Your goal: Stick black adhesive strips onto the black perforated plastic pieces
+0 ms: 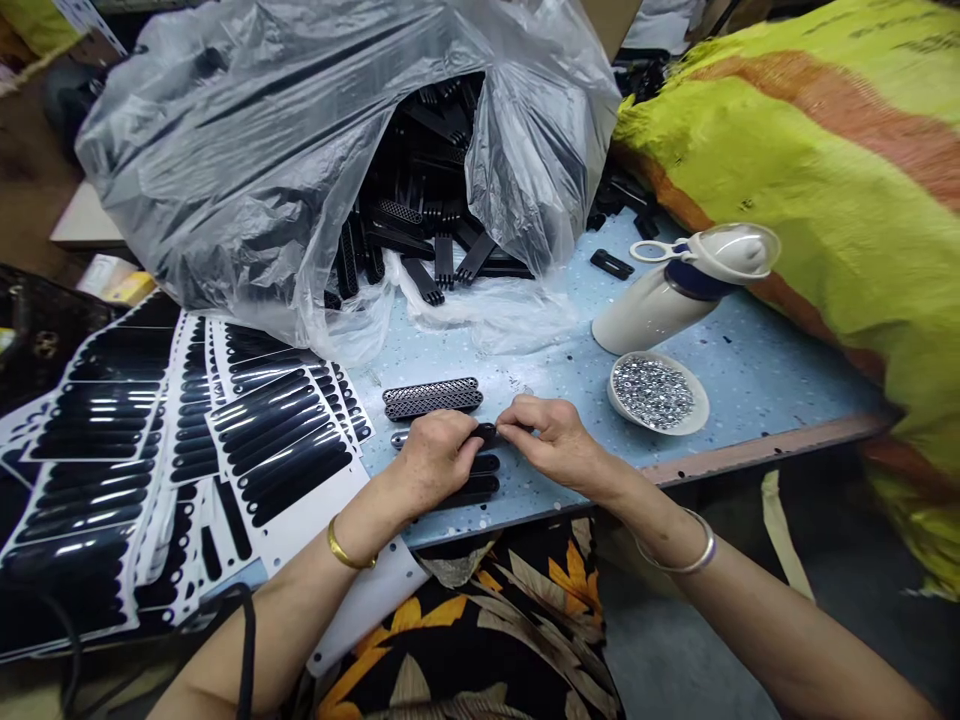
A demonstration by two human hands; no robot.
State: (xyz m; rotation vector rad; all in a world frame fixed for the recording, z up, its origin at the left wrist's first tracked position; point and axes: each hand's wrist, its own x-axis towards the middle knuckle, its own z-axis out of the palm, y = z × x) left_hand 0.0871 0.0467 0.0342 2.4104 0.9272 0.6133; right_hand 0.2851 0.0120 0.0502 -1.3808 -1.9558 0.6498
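Note:
My left hand [435, 460] is closed over a slim black plastic strip [486, 431] lying on the table, its thumb and forefinger at the strip's right end. Fingertips pinched together, my right hand [551, 440] meets that same end; whatever is between them is too small to make out. Just below, more smooth black strips [480, 487] lie side by side, partly covered by my left hand. Black strips with a mesh pattern [433, 398] rest above my hands. A white bowl [701, 408] full of small shiny metal pieces [652, 392] stands right of my right hand.
A grey plastic bag [247, 150] spills black comb-ended parts [442, 258] at the back. White sheets of glossy black strips [285, 440] overlap on the left. A white flask [660, 300] leans behind the bowl. A yellow woven sack [840, 180] bulges over the table's [772, 400] right side.

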